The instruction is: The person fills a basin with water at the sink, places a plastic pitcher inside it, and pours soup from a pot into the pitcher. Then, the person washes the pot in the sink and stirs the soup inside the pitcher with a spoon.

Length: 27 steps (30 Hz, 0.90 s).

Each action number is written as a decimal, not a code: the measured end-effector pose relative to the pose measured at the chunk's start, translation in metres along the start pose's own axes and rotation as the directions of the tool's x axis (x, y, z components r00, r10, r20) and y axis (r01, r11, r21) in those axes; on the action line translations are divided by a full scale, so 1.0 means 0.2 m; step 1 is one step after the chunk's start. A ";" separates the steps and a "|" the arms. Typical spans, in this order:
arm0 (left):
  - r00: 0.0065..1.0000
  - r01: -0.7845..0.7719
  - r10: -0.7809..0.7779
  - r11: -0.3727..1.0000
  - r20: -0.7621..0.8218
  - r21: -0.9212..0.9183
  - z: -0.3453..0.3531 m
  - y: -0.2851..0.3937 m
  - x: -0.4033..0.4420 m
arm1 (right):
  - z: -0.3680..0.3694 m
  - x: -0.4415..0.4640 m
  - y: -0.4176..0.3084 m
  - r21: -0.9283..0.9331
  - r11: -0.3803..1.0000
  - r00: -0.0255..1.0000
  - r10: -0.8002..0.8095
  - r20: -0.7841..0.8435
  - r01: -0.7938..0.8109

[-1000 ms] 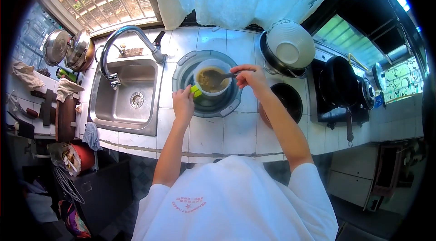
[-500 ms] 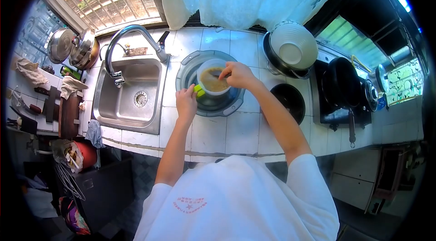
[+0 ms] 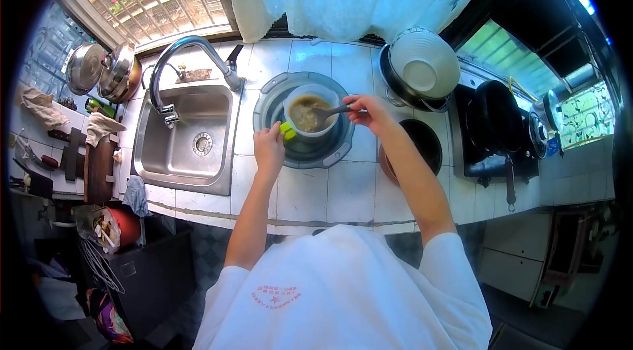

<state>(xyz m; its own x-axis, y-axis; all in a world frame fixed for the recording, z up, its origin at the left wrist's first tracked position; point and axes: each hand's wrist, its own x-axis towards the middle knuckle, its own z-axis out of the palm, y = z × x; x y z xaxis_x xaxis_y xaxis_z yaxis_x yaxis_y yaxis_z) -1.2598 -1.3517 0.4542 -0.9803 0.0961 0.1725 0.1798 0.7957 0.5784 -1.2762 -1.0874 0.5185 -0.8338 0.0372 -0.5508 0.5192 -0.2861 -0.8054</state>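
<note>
The left hand, fingers curled closed, grips the green handle of a white container, while the right hand, its fingers pinched together, holds a gray spoon dipped into the brownish, lumpy food inside. The container sits within a round gray basin on a white-tiled table, between a steel sink at left and a dark round pan at right, with a pale ribbed bowl stacked in a dark pot behind the pan.
</note>
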 end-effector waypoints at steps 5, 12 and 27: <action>1.000 0.002 -0.002 1.000 -0.006 -0.003 0.00 0.00 0.00 | -0.04 -0.05 -0.01 0.140 0.990 1.000 -0.002 0.002 0.002; 1.000 0.002 -0.002 1.000 -0.005 -0.010 0.01 -0.01 0.00 | 0.03 -0.17 -0.09 -0.056 0.983 0.984 -0.173 0.047 0.176; 1.000 -0.012 0.012 1.000 0.003 0.007 -0.01 0.00 0.00 | 0.25 -0.06 -0.06 -0.839 0.173 0.837 -0.310 0.451 0.516</action>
<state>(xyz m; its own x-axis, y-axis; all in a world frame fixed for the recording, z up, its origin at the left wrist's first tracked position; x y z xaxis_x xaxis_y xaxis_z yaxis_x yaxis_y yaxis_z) -1.2589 -1.3521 0.4553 -0.9782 0.1078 0.1773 0.1915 0.7987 0.5705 -1.2814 -1.1333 0.5459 -0.9434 -0.3118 -0.1130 -0.1828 0.7732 -0.6072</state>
